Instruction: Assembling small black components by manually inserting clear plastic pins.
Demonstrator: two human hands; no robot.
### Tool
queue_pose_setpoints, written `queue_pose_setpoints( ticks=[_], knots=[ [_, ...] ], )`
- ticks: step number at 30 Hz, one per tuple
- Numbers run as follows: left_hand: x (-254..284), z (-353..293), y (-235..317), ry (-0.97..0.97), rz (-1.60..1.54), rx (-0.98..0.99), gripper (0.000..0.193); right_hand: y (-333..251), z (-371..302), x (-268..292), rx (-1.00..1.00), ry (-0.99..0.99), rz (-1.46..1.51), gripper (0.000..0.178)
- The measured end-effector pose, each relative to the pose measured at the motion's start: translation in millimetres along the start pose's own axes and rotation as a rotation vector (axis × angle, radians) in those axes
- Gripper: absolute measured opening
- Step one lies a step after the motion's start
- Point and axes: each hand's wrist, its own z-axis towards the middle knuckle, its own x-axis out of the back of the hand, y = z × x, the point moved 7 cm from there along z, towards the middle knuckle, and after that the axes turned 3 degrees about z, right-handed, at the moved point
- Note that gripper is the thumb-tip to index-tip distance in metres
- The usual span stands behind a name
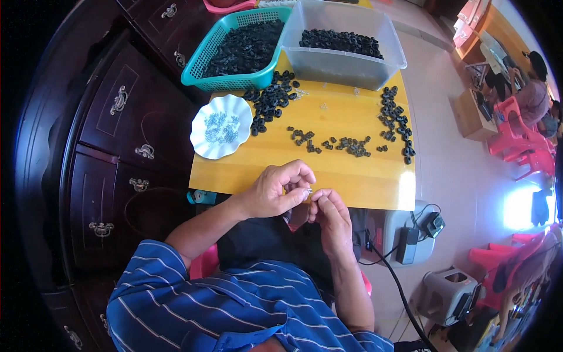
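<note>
The left hand (275, 190) and the right hand (329, 214) meet just over the near edge of a small yellow wooden table (352, 182). The fingertips of both hands are pressed together on a very small pale part (307, 190), which sits between the two hands; it is too small to tell its shape. The left hand curls its fingers over it from above, and the right hand pinches it from the side with thumb and forefinger.

On the table, in the middle, lies a loose line of small black pieces (337, 144). To the right there is a column of black rings (396, 120), and to the left another heap of black rings (270, 102). Just beside this heap stands a white plate (199, 144) with a wavy rim, which holds small pale bluish parts (220, 128).

At the far edge stand two containers, touching each other. The left one is a teal plastic basket (202, 64) with a grid wall, full of black parts. The right one is a clear grey plastic tub (352, 67), also with black rings inside.

Left of the table is a dark wooden cabinet (105, 146) with metal handles. On the floor to the right are pink plastic chairs (522, 141) and a grey stool (446, 293).
</note>
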Motion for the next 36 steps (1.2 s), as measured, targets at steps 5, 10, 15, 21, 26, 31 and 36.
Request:
queue_pose_setpoints(
  ticks=[5, 10, 15, 21, 26, 31, 36],
  knots=[
    [-8.5, 2.4, 10.1, -0.063, 0.291, -0.041, 0.026, -6.2, 0.5, -1.9, 0.110, 0.000, -0.131, 0.022],
    [-13.5, 3.6, 16.8, -0.114, 0.401, -0.152, 0.031, -9.4, 2.3, 0.5, 0.156, 0.002, -0.253, 0.018],
    [-9.0, 2.3, 6.9, -0.098, 0.245, -0.077, 0.023, -17.7, -1.6, -7.9, 0.145, -0.004, -0.305, 0.017],
    [-11.2, -6.4, -30.2, -0.080, -0.185, 0.186, 0.011, -22.0, -4.1, -11.2, 0.194, 0.078, -0.468, 0.013],
    [-13.2, -9.0, -47.1, -0.065, -0.322, 0.298, 0.017, -24.6, -5.7, -15.8, 0.292, 0.125, -0.740, 0.011],
    [12.9, 11.2, -32.4, 0.177, 0.183, 0.104, 0.013, -25.6, -5.0, -15.2, 0.288, 0.118, -0.735, 0.011],
    [30.4, 59.3, -20.2, 0.362, 0.666, -0.187, 0.007, -22.5, -6.1, -16.7, 0.252, 0.097, -0.703, 0.012]
  ],
)
